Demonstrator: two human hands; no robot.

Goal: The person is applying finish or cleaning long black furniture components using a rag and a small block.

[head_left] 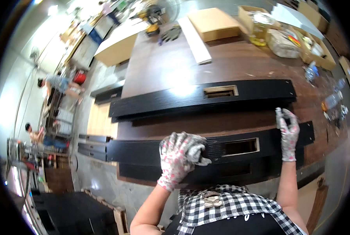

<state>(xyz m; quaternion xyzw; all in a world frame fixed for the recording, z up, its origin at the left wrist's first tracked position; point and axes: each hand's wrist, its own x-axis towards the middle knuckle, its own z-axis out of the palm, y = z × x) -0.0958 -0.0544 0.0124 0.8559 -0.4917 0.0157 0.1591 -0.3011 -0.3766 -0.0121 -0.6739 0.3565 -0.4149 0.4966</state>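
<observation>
My left hand [171, 160], in a white glove with pink spots, is closed on a crumpled grey rag [197, 151]. The rag presses on the near black wooden board [135, 149], which has a rectangular cutout to the right of it. My right hand [289, 137], gloved alike, pinches a small pale stick-like object [278, 117] above that board's right end. Its exact kind is too small to make out. Beyond lies a second black board [159, 103] with its own cutout, roughly parallel to the first.
Both boards lie on a brown table [241, 64]. Toward its far side are a cardboard box [214, 23], a white strip [194, 41], a dark glove [171, 34] and a yellow-liquid jar [258, 35]. Bottles [332, 100] stand at the right. Other people work at far left.
</observation>
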